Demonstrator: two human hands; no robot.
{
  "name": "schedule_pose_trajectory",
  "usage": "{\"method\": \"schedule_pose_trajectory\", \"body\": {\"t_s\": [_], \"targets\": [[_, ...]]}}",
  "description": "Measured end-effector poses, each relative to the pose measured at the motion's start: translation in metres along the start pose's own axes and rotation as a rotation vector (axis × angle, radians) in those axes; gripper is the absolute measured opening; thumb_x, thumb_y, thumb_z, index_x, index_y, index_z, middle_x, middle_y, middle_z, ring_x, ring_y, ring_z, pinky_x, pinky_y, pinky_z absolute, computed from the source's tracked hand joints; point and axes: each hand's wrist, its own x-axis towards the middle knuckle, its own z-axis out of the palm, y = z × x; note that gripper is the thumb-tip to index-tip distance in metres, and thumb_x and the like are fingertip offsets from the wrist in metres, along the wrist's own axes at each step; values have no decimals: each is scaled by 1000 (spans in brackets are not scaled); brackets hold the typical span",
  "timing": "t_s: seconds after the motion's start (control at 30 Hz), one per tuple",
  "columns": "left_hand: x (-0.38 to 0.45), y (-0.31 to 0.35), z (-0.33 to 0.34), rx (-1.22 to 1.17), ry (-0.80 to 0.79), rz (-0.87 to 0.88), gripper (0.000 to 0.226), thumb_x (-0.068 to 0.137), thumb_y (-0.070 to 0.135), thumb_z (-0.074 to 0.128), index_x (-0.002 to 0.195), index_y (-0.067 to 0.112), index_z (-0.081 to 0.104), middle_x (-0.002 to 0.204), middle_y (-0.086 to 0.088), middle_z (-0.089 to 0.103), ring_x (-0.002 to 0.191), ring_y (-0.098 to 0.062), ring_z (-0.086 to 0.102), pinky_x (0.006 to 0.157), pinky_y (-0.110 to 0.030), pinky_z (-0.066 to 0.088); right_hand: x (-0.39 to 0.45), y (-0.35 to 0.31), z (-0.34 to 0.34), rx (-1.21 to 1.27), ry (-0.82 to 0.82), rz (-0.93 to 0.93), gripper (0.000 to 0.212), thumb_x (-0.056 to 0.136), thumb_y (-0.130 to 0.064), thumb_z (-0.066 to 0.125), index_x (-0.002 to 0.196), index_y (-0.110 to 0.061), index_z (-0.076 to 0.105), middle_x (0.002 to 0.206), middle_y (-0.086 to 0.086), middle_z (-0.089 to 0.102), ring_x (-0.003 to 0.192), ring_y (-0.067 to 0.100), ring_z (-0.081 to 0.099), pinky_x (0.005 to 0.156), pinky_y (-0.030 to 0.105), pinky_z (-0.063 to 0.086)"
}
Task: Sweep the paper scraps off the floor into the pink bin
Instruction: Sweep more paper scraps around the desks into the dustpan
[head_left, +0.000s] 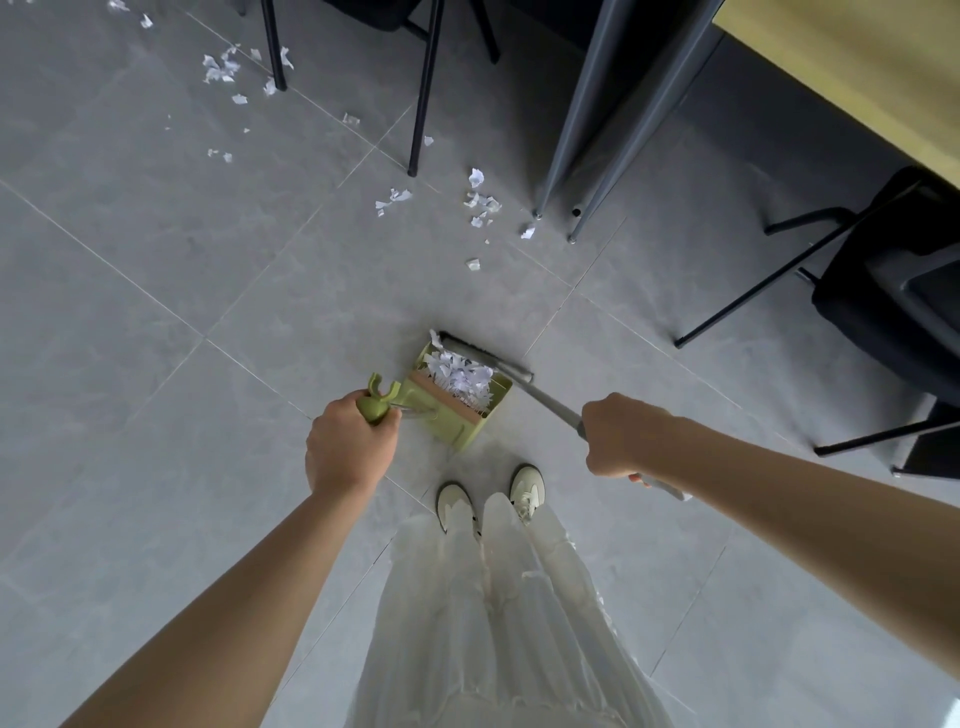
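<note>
My left hand (347, 446) grips the top of the green dustpan's handle (379, 402). The green dustpan (457, 402) stands on the grey tiled floor just in front of my shoes, with a heap of white paper scraps (460, 376) inside it. My right hand (621, 436) grips the grey broom handle (553, 408). The broom head (485, 356) lies at the dustpan's far edge. Loose paper scraps (480, 202) lie on the floor further ahead near the table legs, and more scraps (223, 67) lie at the far left by a chair leg. No pink bin is in view.
Black chair legs (423, 88) stand ahead. Grey table legs (587, 130) come down right of them, under a wooden tabletop (852, 67). A black chair (893, 291) stands at the right. My white shoes (527, 486) and white skirt are below.
</note>
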Motion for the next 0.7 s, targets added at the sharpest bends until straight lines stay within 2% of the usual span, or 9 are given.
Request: {"method": "schedule_pose_trajectory", "body": {"t_s": [0.1,0.2,0.33,0.5,0.7], "targets": [[-1,-1,1,5,-4,14,21,86,27,68,71,21,56,63,2,50,71,-31,51,64,-32,39,-11,-1,4,72,-24,-11,17,85,-5,47,102,-9,50,77,6,55,50,19,57,44,24,45],[-4,-1,1,16,-2,19,17,87,27,68,75,18,59,67,-1,52,72,-30,49,64,-33,38,-20,1,0,118,-8,4,10,88,-7,45,98,-8,49,74,9,57,47,19,55,43,24,45],[-5,-4,-1,18,2,13,15,86,28,69,79,16,64,68,-2,51,73,-30,48,64,-33,38,-26,7,-14,149,27,49,7,89,-9,46,93,-5,50,71,12,60,45,20,55,41,23,45],[-10,-12,-1,1,0,21,15,86,28,69,83,13,68,64,3,49,73,-28,49,63,-32,39,-26,10,-23,217,25,88,8,86,-4,47,94,-3,49,76,16,62,53,24,57,46,27,48],[-15,-13,-4,-18,-13,10,15,86,26,69,76,21,60,60,8,48,71,-26,49,62,-31,37,-12,15,-21,295,59,117,6,83,0,48,86,-4,49,80,17,63,55,24,57,48,27,46]]}}
